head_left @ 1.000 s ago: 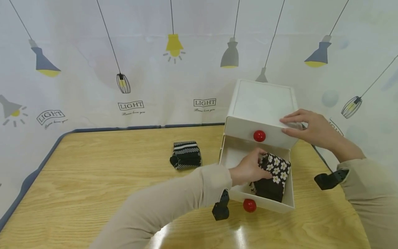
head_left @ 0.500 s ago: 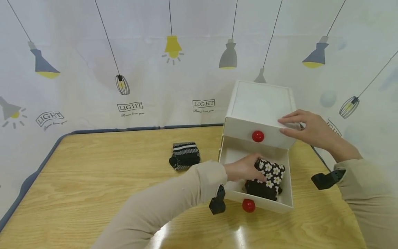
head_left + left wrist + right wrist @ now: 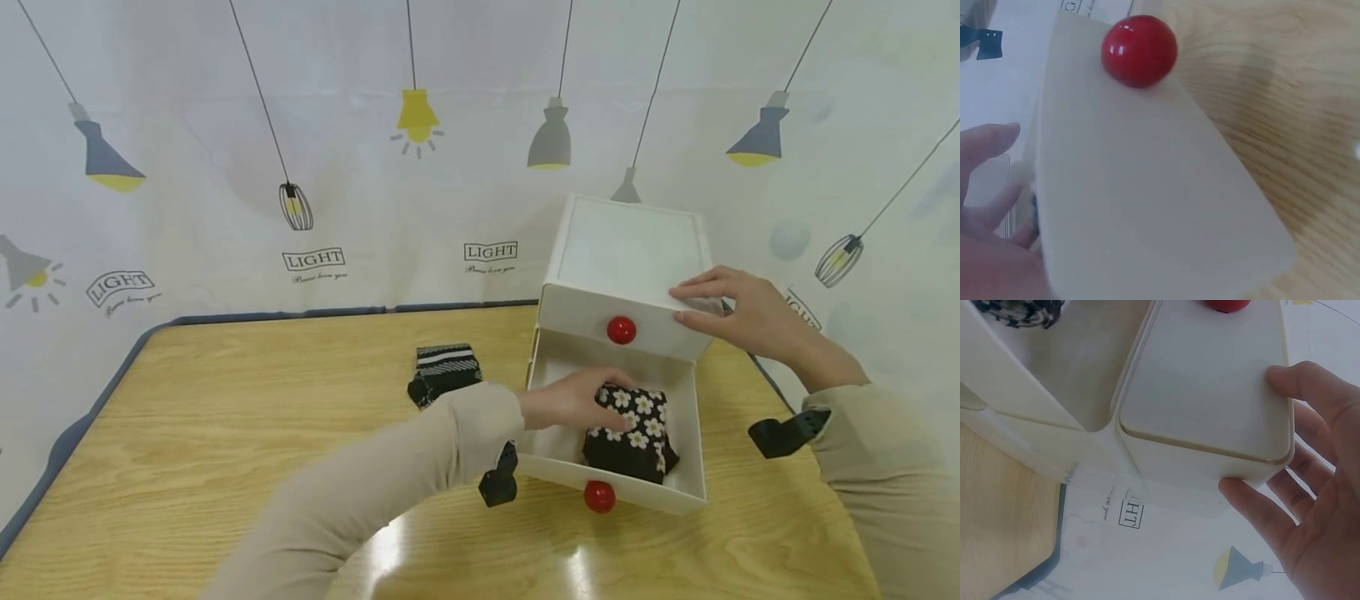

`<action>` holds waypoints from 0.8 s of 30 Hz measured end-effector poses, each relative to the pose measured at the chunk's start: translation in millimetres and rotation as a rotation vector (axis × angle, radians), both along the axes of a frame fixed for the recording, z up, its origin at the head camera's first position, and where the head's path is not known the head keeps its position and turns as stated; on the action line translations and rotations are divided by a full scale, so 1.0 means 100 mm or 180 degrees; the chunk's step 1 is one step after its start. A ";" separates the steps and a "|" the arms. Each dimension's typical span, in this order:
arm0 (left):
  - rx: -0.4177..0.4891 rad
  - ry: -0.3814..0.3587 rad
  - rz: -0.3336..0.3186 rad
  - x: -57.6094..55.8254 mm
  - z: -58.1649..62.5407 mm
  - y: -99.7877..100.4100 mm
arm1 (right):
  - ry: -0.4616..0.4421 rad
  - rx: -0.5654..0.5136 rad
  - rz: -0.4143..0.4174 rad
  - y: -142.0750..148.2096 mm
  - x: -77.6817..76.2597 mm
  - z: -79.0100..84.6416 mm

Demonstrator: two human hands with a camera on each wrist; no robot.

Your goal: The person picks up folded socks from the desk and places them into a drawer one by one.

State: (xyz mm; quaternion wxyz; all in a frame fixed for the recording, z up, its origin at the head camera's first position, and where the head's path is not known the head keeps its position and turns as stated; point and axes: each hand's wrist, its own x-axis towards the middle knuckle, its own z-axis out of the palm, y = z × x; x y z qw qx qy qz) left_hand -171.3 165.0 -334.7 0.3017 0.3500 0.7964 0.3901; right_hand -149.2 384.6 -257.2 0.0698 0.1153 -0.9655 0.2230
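In the head view, my left hand (image 3: 566, 402) reaches into the open lower drawer (image 3: 566, 468) of a small white two-drawer box. Its fingers and thumb pinch a folded pair of black socks with white daisies (image 3: 630, 442), low inside the drawer. The left wrist view shows mostly the drawer's front, which hides the socks, with fingers (image 3: 991, 144) behind it. My right hand (image 3: 750, 317) rests on the box's upper right corner, fingers fairly straight. In the right wrist view, its fingertips (image 3: 1280, 376) touch the edge of the closed upper drawer (image 3: 1210, 381).
A folded black sock pair with white and grey stripes (image 3: 447, 371) lies on the wooden table (image 3: 262, 433), left of the box. Red round knobs (image 3: 621, 330) stick out from both drawers. A lamp-print sheet (image 3: 390, 192) hangs close behind the box.
My left hand has shifted left, drawing the daisy socks toward the left and middle of the drawer. The right hand keeps its place on the box.
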 end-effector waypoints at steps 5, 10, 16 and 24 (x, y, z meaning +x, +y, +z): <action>0.0078 0.0429 -0.0301 -0.04 -0.02 -0.23 | 0.0057 0.0060 0.0080 0.01 -0.01 -0.01; 0.0474 0.0453 -0.0320 -0.04 -0.05 -0.49 | -0.0009 0.0013 0.0031 0.00 -0.01 -0.01; 0.0857 0.0363 -0.0166 -0.03 0.03 -0.72 | 0.0077 0.0046 0.0087 0.01 -0.01 -0.02; 0.1433 0.0077 0.0246 0.08 0.03 -0.98 | 0.0151 -0.0028 0.0057 0.07 -0.04 -0.08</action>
